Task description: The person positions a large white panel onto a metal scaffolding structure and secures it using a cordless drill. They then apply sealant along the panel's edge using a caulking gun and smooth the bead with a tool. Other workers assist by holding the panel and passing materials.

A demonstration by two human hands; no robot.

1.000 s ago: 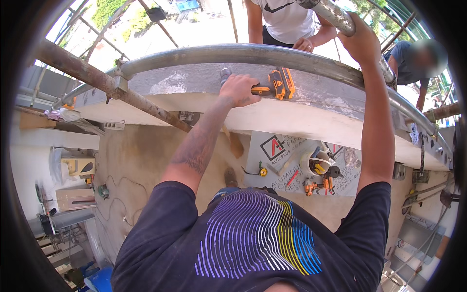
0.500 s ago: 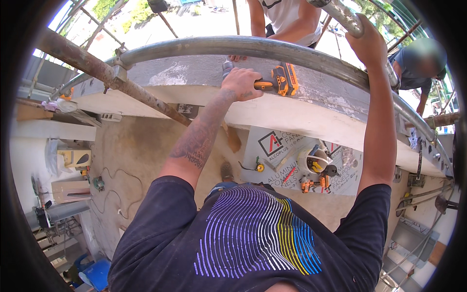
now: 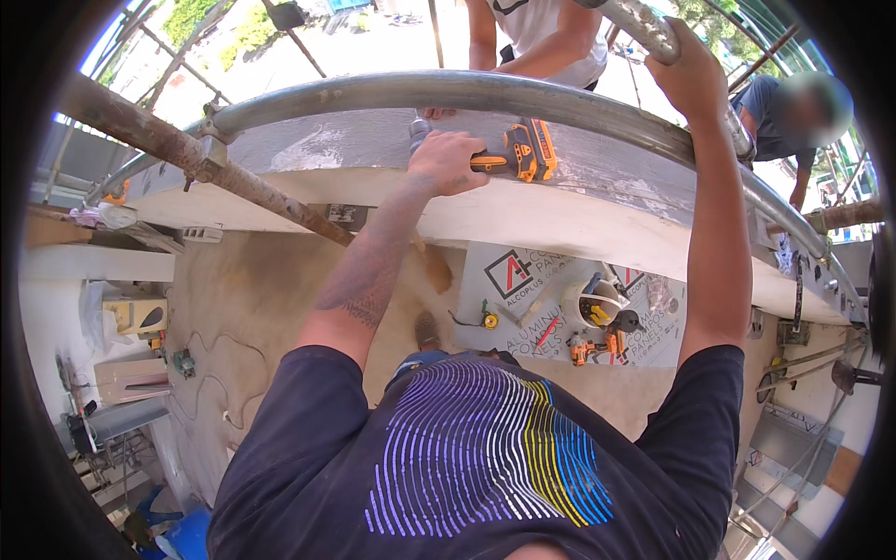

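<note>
My left hand [image 3: 448,161] is closed round an orange and black cordless drill [image 3: 529,151], which lies on its side on the grey top of a curved ledge [image 3: 313,149]. The drill's battery end points right, and its grey nose shows past my fingers at the left; my palm hides the middle of its body. Higher up at the right, my right hand [image 3: 691,70] wraps round a slanting metal scaffold pipe [image 3: 644,26]. My right forearm crosses in front of the curved steel rail [image 3: 448,93] that follows the ledge.
A rusty pole [image 3: 233,163] slants across the left. Beyond the rail are a person in a white top [image 3: 574,56] and another in dark clothing [image 3: 770,117]. Below, a printed panel [image 3: 485,280] bears a white bucket [image 3: 597,294], orange power tools [image 3: 597,348] and a tape measure [image 3: 489,320].
The view has shifted a little, so the ledge and floor things sit slightly farther left. Both hands keep their holds, and the drill stays on the ledge.
</note>
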